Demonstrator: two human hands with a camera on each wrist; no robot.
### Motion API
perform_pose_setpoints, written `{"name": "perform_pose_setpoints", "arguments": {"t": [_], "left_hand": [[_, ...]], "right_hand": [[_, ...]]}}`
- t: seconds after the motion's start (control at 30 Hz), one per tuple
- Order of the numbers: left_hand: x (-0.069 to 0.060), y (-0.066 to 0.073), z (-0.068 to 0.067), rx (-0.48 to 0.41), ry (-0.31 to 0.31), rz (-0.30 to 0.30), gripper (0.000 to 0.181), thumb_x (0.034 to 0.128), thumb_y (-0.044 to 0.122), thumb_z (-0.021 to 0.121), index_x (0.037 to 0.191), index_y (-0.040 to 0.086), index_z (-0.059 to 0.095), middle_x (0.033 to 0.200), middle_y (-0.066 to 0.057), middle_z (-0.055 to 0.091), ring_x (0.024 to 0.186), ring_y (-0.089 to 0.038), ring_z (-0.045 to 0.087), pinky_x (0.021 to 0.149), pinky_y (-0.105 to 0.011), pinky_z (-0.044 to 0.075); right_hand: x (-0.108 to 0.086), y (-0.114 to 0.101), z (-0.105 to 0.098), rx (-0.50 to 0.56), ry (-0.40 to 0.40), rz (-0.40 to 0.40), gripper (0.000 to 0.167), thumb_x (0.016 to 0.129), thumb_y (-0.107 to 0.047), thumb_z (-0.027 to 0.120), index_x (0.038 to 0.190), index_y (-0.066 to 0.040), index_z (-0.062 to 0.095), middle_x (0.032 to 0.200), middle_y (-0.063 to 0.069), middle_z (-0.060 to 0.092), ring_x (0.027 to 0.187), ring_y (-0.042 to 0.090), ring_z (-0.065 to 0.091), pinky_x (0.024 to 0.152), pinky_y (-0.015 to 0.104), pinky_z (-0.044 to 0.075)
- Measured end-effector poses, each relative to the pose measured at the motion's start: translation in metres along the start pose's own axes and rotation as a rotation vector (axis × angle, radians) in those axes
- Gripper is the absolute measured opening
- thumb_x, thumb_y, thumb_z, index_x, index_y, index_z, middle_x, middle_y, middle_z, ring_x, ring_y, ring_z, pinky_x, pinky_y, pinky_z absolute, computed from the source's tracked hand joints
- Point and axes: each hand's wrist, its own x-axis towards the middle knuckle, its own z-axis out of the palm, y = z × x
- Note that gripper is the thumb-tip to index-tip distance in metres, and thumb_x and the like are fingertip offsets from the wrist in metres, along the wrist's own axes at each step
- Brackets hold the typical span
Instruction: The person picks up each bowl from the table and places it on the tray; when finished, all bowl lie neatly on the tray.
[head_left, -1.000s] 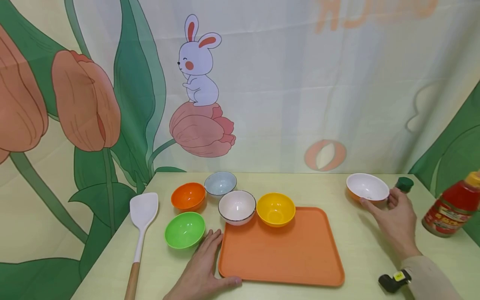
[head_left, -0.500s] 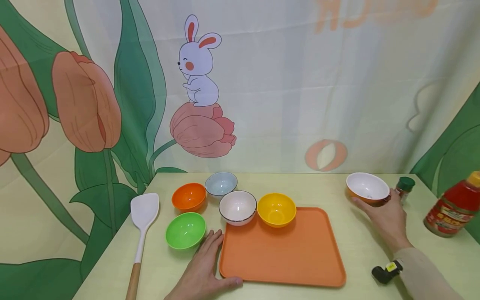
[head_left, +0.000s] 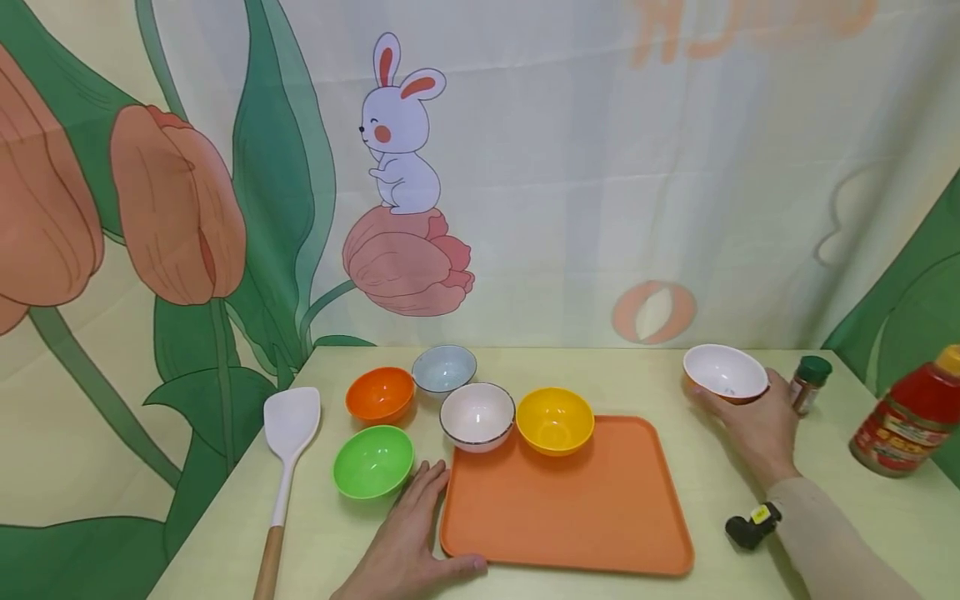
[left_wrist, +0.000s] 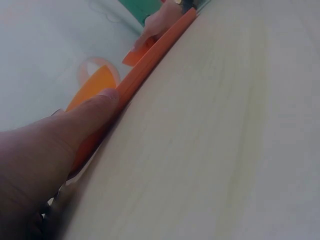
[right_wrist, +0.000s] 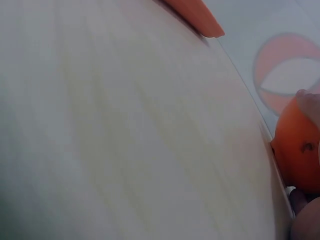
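Pale tabletop [head_left: 637, 385] under everything. Orange rectangular tray [head_left: 570, 517] at center: our left hand [head_left: 403, 533] lies along its left side, fingers nearly straight, thumb at the near edge, good for steadying it. Our right hand [head_left: 759, 429] is part-closed, gripping the white-lined orange bowl [head_left: 723, 368] at back right; base contact, we can't tell. We'd keep its rim level and the knuckles clear of the green-capped spice jar [head_left: 810, 385] just beside.
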Motion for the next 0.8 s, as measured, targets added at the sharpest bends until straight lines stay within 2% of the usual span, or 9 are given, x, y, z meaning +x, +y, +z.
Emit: {"name": "perform_pose_setpoints", "arguments": {"t": [0.27,0.4,0.5,0.57,0.63,0.7,0.8], "left_hand": [[0.000,0.003,0.000,-0.008,-0.010,-0.016,0.137,0.0771,0.089,0.081,0.175,0.006,0.032,0.183,-0.013,0.028,0.172,-0.040,0.018,0.136,-0.064,0.027],[0.000,0.004,-0.002,-0.013,-0.015,-0.025,0.136,0.0772,0.088,0.082,0.175,0.007,0.032,0.183,-0.014,0.027,0.171,-0.040,0.019,0.136,-0.065,0.027],[0.000,0.003,-0.002,-0.014,-0.014,-0.033,0.137,0.0765,0.088,0.082,0.175,0.007,0.033,0.183,-0.013,0.028,0.171,-0.040,0.019,0.136,-0.065,0.027],[0.000,0.002,-0.002,-0.013,-0.012,-0.035,0.137,0.0762,0.088,0.082,0.175,0.007,0.033,0.183,-0.013,0.028,0.171,-0.040,0.019,0.136,-0.064,0.027],[0.001,0.002,-0.002,-0.010,-0.012,-0.038,0.137,0.0759,0.088,0.082,0.174,0.007,0.033,0.183,-0.012,0.028,0.171,-0.040,0.018,0.136,-0.064,0.027],[0.001,0.002,-0.001,-0.007,-0.012,-0.034,0.137,0.0758,0.088,0.082,0.174,0.007,0.033,0.183,-0.012,0.028,0.172,-0.040,0.018,0.136,-0.064,0.027],[0.001,0.002,0.000,-0.007,-0.013,-0.032,0.137,0.0758,0.088,0.083,0.174,0.006,0.034,0.183,-0.013,0.028,0.171,-0.040,0.018,0.136,-0.065,0.027]], "right_hand": [[-0.004,0.002,-0.008,-0.012,-0.068,-0.037,0.109,0.091,-0.044,0.094,0.169,0.003,0.034,0.163,0.033,0.049,0.148,0.051,0.050,0.121,0.072,0.046],[-0.007,-0.001,-0.014,-0.016,-0.083,-0.078,0.104,0.091,-0.045,0.094,0.168,0.000,0.040,0.159,0.031,0.054,0.146,0.048,0.052,0.118,0.071,0.047],[-0.009,-0.004,-0.018,-0.021,-0.092,-0.113,0.097,0.091,-0.045,0.095,0.165,-0.003,0.047,0.155,0.028,0.059,0.143,0.044,0.054,0.116,0.044,0.053],[-0.012,-0.008,-0.020,-0.008,-0.102,-0.131,0.096,0.090,-0.044,0.096,0.164,-0.005,0.049,0.154,0.025,0.061,0.140,0.040,0.056,0.107,0.023,0.050],[-0.015,-0.013,-0.022,0.014,-0.118,-0.149,0.096,0.090,-0.043,0.096,0.164,-0.006,0.049,0.154,0.024,0.061,0.138,0.038,0.057,0.095,0.007,0.043],[-0.020,-0.019,-0.024,0.039,-0.147,-0.160,0.098,0.091,-0.041,0.096,0.167,-0.005,0.045,0.157,0.025,0.058,0.138,0.039,0.057,0.091,-0.001,0.042],[-0.029,-0.030,-0.029,0.075,-0.217,-0.175,0.102,0.093,-0.038,0.094,0.171,-0.004,0.038,0.161,0.027,0.053,0.142,0.043,0.057,0.092,-0.003,0.046]]}}
